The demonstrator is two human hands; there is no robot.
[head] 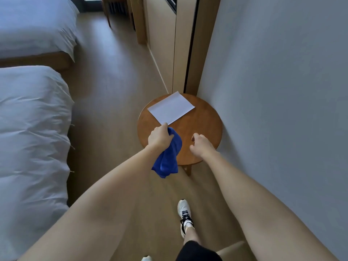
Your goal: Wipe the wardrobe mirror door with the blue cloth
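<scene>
My left hand grips the blue cloth, which hangs bunched below my fist over the near edge of a round wooden stool. My right hand hovers above the stool with its fingers loosely curled and holds nothing. The wardrobe stands ahead on the right, seen edge-on with a dark gap along its door; a sliver of dark glass shows at the top. Its mirror face is not visible from here.
The round wooden stool stands against the grey wall and carries a white sheet of paper. Two beds with white bedding fill the left side. A strip of wooden floor runs between them and the wardrobe.
</scene>
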